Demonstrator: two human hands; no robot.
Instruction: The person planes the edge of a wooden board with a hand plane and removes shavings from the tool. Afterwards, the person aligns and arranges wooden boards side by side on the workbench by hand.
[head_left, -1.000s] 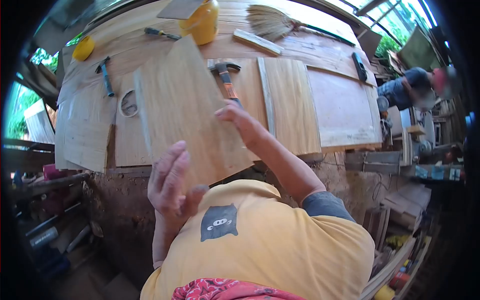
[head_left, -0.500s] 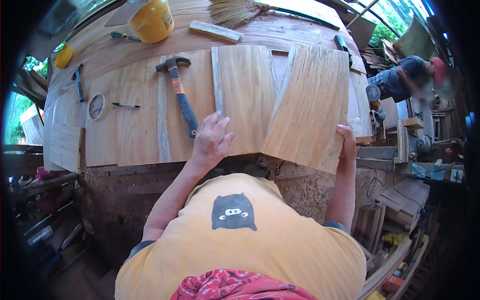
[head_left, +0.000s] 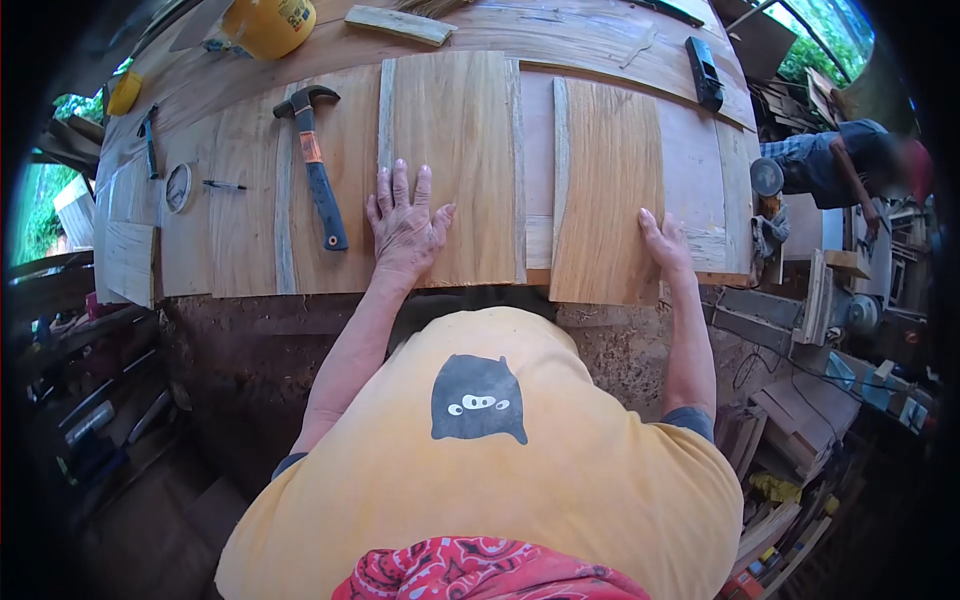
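My left hand [head_left: 406, 225] lies flat with fingers spread on a wide wooden board [head_left: 455, 140], near its left edge. On the right, a separate wooden plank [head_left: 606, 190] rests on the worktable, with a gap between it and the wide board. My right hand [head_left: 667, 245] grips this plank's right edge near its front corner, the thumb side showing on top and part of the fingers hidden. A claw hammer [head_left: 316, 180] with a black and orange handle lies left of my left hand, on neighbouring boards.
A yellow bucket [head_left: 268, 25], a wood strip [head_left: 400, 25] and a black hand plane [head_left: 704, 75] sit farther back. A pen [head_left: 224, 185], a round lid [head_left: 178, 188] and another hammer [head_left: 150, 142] lie left. A co-worker [head_left: 850, 165] bends beside machinery at right.
The right plank has turned straighter and come off the wide board, leaving a gap. My left hand has flattened onto the wide board. The view has shifted slightly.
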